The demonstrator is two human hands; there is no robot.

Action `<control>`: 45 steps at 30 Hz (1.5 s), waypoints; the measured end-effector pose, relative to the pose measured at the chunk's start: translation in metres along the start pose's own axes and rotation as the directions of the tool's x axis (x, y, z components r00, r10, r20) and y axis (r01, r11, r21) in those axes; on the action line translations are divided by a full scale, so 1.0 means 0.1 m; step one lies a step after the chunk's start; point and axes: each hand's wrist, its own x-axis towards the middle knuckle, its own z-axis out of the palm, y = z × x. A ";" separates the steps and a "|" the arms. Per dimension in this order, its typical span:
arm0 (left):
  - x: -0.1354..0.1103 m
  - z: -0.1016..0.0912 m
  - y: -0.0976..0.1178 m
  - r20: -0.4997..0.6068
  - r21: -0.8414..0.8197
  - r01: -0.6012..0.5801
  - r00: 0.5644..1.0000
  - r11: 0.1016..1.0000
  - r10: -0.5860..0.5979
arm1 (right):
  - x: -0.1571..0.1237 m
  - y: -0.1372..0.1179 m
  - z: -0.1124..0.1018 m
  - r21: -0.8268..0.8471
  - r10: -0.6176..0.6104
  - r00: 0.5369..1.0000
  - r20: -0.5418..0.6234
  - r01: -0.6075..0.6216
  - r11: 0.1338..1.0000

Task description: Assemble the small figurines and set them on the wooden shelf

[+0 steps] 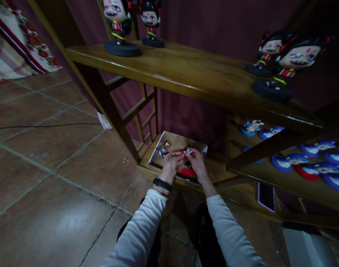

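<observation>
Over a shallow cardboard box (178, 140) with white edges, my left hand (172, 162) and my right hand (196, 160) meet. Between their fingertips is a small figurine (189, 151) with pale, dark and red parts; much of it is hidden. Both hands are closed around it. Two other small figures lie in the left half of the box, a brown-toned one (167, 143) and a black-and-white one (163, 151). A round red piece (187, 172) rests below my right hand, partly covered. My left wrist wears a black band (162, 184).
Above the box runs a wooden shelf (186, 68) bearing several black-haired figurines (119, 22) on dark round bases. To the right, another shelf holds several blue-based figures (288, 160). A phone (266, 196) lies lower right. A cable (47, 126) crosses the tiled floor at left.
</observation>
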 end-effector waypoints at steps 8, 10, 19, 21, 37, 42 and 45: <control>0.05 0.07 -0.26 -0.013 -0.086 -0.228 0.974 0.970 0.228 | -0.02 0.00 0.05 0.098 0.000 0.998 -0.061 0.006 0.995; 0.05 0.09 -0.31 -0.037 -0.097 -0.269 0.963 0.958 0.267 | -0.02 -0.01 0.05 0.112 0.001 0.998 -0.061 0.005 0.994; 0.04 0.12 -0.39 -0.081 -0.071 -0.314 0.948 0.947 0.308 | -0.02 0.09 0.07 0.131 0.011 0.999 -0.054 -0.003 0.991; 0.06 0.10 -0.36 -0.059 -0.080 -0.272 0.962 0.959 0.267 | -0.01 0.11 0.07 0.150 0.010 0.999 -0.034 -0.005 0.989; 0.07 0.10 -0.19 -0.005 -0.114 0.015 1.000 0.993 -0.016 | 0.06 0.02 0.02 0.310 0.082 0.995 0.059 -0.097 0.946; 0.11 0.04 -0.20 -0.027 -0.104 0.035 0.999 0.994 -0.038 | 0.03 0.04 0.05 0.247 0.078 0.995 0.068 -0.092 0.965; 0.11 0.00 -0.20 -0.022 -0.126 0.063 0.998 0.990 -0.067 | 0.00 0.07 0.06 0.159 0.059 0.996 0.072 -0.070 0.985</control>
